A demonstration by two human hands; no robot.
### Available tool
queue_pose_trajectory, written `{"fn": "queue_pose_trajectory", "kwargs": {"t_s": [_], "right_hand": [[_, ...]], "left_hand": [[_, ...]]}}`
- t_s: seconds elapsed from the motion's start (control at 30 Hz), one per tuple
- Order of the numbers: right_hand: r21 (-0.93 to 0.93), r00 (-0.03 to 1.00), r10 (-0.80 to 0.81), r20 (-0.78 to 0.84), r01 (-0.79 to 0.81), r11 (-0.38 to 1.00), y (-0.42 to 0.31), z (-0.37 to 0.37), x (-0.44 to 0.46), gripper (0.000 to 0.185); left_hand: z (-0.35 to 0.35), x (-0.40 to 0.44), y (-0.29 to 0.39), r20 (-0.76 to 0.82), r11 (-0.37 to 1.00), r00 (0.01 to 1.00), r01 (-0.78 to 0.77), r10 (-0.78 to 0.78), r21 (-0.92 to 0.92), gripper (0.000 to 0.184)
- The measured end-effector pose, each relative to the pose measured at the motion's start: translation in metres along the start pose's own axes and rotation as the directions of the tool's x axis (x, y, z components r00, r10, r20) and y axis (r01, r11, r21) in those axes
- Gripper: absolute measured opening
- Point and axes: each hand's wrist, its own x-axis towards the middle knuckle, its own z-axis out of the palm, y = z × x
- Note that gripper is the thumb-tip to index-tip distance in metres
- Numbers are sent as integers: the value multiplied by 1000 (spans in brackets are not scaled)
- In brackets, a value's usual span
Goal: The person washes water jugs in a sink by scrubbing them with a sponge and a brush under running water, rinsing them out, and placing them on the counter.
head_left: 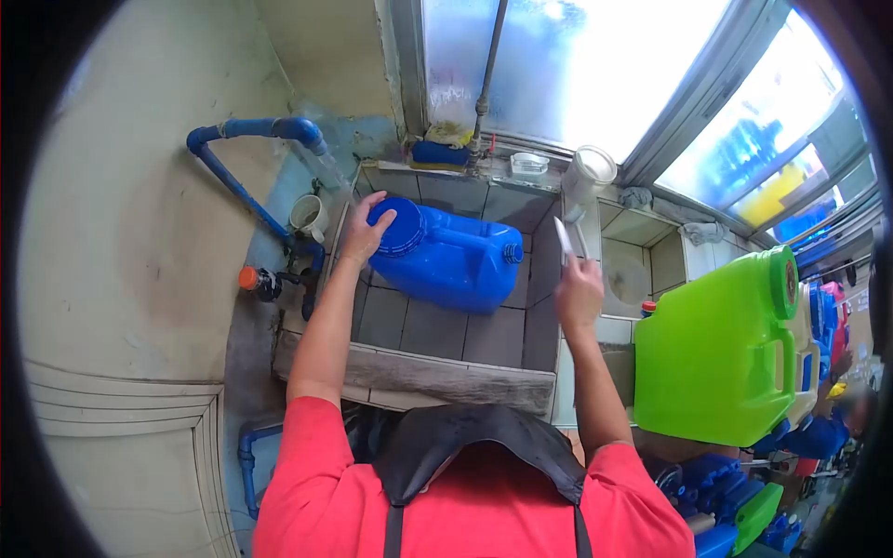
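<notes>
A blue plastic jerry can lies on its side in the tiled sink, its large round blue lid to the left and a small cap at the right end. My left hand grips the can at the edge of that lid, thumb over the rim. Over the sink's right edge, my right hand is closed around a knife with a pale, narrow blade pointing up; motion blurs it slightly. The blade is apart from the can.
Blue pipe bends over the sink's left side, water running from its end. A large green jerry can stands at right. A white tub and a blue sponge sit on the back ledge. More containers crowd the lower right.
</notes>
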Motion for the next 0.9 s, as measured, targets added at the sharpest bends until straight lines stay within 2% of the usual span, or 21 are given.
{"fn": "queue_pose_trajectory", "kwargs": {"t_s": [0.07, 0.1, 0.17, 0.2, 0.23, 0.3, 0.33, 0.4, 0.47, 0.53, 0.6, 0.63, 0.67, 0.7, 0.73, 0.77, 0.83, 0.87, 0.9], "right_hand": [[-116, 999, 33, 23, -30, 993, 42, 22, -21, 30], [-108, 999, 28, 28, -25, 994, 52, 27, -26, 30], [-181, 990, 58, 129, -34, 983, 64, 38, -34, 29], [-179, 986, 62, 154, -34, 983, 64, 39, -35, 26], [-172, 986, 48, 162, -19, 985, 60, 37, -32, 26], [-214, 986, 24, 163, 12, 977, 45, 23, -22, 23], [-97, 990, 15, 141, -1, 995, 29, 14, -11, 28], [122, 991, -130, -26, 132, 984, -7, 0, 10, 30], [299, 943, -323, -81, 332, 895, -50, -17, 30, 35], [342, 849, -524, -69, 514, 787, -83, -14, 37, 38], [334, 751, -660, -18, 627, 704, -109, -2, 34, 41], [332, 752, -659, -22, 628, 704, -117, 3, 34, 41], [324, 755, -634, 166, 566, 758, -123, 6, 35, 44], [298, 735, -580, 352, 499, 814, -125, 9, 34, 48], [316, 731, -567, 379, 473, 822, -125, 11, 36, 50], [301, 742, -545, 391, 456, 838, -123, 14, 35, 50], [341, 805, -592, -32, 566, 751, -117, 17, 30, 54], [336, 782, -603, -155, 616, 713, -115, 8, 32, 50], [325, 794, -589, -151, 603, 729, -111, -4, 39, 50]], "left_hand": [[-5, 15, 2, 204, 997, 977, 69, -62, -26, 49], [-8, 20, 16, 198, 997, 978, 73, -68, -18, 49], [-20, 32, 40, 384, 983, 910, 102, -155, 154, 42], [-24, 45, 25, 420, 977, 890, 105, -176, 185, 35], [-28, 58, 24, 407, 975, 894, 116, -186, 189, 35], [-32, 73, 31, 473, 870, 806, 102, -357, 483, 30], [-32, 65, 78, 445, 802, 800, 73, -402, 593, 27], [-31, 67, 83, 449, 786, 789, 69, -420, 614, 25], [-30, 71, 80, 453, 769, 779, 58, -434, 636, 24], [-29, 73, 67, 499, 723, 798, -120, -337, 681, 21], [-29, 71, 66, 498, 688, 800, -153, -335, 709, 20], [-29, 70, 65, 502, 653, 796, -186, -338, 734, 20], [-31, 69, 69, 506, 654, 794, -191, -335, 732, 20], [-34, 68, 72, 562, 601, 774, -308, -293, 737, 21], [-34, 66, 74, 623, 544, 741, -424, -251, 724, 23], [-36, 60, 73, 644, 554, 725, -441, -244, 706, 23], [-40, 45, 64, 538, 879, 828, -130, -157, 458, 29], [-37, 42, 59, 563, 885, 813, -146, -147, 442, 29], [-35, 40, 52, 574, 919, 800, -80, -172, 387, 31]]}}
